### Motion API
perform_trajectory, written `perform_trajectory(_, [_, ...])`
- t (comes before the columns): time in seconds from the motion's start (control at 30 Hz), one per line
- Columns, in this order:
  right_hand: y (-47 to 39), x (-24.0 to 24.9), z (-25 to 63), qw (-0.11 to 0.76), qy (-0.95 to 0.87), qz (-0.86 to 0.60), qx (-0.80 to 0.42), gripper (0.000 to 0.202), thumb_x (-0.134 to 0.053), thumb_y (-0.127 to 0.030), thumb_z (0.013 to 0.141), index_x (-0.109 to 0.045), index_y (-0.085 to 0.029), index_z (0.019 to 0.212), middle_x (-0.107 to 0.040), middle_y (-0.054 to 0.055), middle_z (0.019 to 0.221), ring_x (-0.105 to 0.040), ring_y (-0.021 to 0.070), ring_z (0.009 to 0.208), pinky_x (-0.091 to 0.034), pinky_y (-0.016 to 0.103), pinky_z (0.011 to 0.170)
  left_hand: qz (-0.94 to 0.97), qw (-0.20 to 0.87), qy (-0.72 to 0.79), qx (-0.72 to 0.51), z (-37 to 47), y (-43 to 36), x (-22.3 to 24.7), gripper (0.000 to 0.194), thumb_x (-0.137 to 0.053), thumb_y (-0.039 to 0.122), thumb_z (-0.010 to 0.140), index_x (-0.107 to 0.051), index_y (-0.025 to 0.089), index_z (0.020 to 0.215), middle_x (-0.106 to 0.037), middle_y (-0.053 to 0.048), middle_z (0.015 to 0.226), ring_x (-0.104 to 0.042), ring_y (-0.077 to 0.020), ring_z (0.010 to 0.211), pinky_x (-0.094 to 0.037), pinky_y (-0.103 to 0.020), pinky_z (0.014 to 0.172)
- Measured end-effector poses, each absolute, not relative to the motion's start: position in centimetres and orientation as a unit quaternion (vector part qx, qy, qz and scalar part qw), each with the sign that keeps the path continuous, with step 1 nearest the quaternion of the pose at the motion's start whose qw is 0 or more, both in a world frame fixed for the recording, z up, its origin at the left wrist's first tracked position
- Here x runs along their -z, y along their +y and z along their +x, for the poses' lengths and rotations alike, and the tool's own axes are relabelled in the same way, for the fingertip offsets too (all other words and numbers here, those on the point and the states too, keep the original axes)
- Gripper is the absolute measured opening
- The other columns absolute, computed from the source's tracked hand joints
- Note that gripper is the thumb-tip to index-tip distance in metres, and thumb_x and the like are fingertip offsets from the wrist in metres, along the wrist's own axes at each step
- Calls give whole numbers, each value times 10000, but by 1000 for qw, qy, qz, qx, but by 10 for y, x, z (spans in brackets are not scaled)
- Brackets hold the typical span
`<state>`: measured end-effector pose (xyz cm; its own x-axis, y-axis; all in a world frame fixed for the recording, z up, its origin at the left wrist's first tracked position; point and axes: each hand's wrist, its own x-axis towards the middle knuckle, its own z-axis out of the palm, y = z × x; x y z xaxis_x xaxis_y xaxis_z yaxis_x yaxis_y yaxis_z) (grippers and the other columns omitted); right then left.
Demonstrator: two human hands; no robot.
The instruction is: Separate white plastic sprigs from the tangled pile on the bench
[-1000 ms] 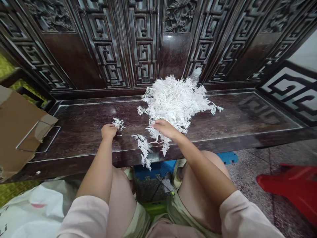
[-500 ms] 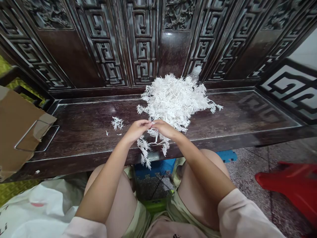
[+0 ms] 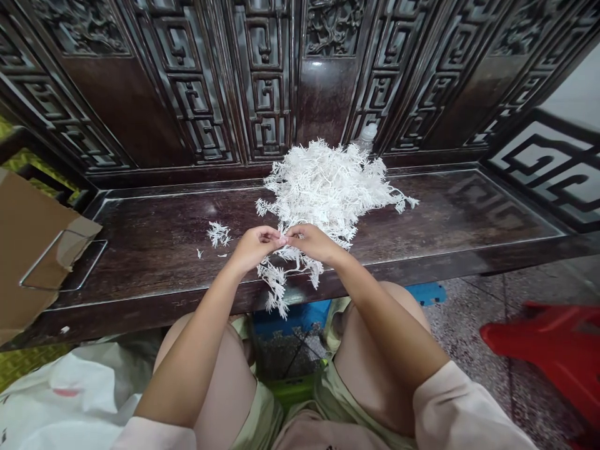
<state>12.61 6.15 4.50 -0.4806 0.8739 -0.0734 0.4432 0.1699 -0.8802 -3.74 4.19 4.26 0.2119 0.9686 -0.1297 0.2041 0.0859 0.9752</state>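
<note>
My left hand (image 3: 259, 247) and my right hand (image 3: 310, 242) meet fingertip to fingertip at the front of a heap of white artificial sprigs (image 3: 323, 187). Both are closed in a pinch on a white plastic sprig (image 3: 274, 281), whose needle-like tufts dangle below my fingers over the bench's front edge. The exact spot they pinch is partly covered by the fingers. To the left of my left hand lies a small cluster of loose white tufts (image 3: 219, 234), with a few tiny bits beside it.
A dark wooden bench (image 3: 154, 250) with a carved back carries the heap. Behind the heap stands a clear bottle (image 3: 367, 136). At left are a cardboard box (image 3: 37, 244), a metal wire frame (image 3: 63, 289) and a white bag (image 3: 79, 387). A red stool (image 3: 548, 340) is at right.
My hands have shifted slightly, and the fingers are a little more bent around the pinch. The view has moved a touch, so everything sits marginally further left.
</note>
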Motion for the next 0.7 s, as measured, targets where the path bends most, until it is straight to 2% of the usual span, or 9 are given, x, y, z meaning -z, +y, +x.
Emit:
perform_trajectory(0.2, [60, -49, 123, 269, -744, -419, -446, 185, -444, -293, 783, -563, -169, 714, -552, 2, 732, -478, 119, 719, -351, 266, 704, 527, 564, 477, -421, -35, 43, -38, 253, -685, 339, 606, -570, 139, 708, -542, 11, 672, -503, -95, 653, -398, -247, 675])
perform_trajectory(0.37, [59, -47, 118, 302, -751, -417, -414, 193, -423, -295, 790, -535, -171, 694, -527, -11, 697, -463, 112, 689, -339, 249, 678, 499, 554, 478, -465, -32, 44, -36, 221, -673, 327, 609, -576, 135, 658, -562, 5, 649, -505, -101, 645, -389, -244, 669])
perform_trajectory(0.7, [50, -37, 93, 392, -700, -500, -327, 184, -407, -272, 760, -486, -179, 622, -486, -28, 593, -425, 104, 597, -306, 230, 599, 458, 409, 540, -576, -6, 41, -22, 121, -585, 257, 674, -523, 156, 650, -603, -16, 697, -560, -127, 665, -436, -268, 666])
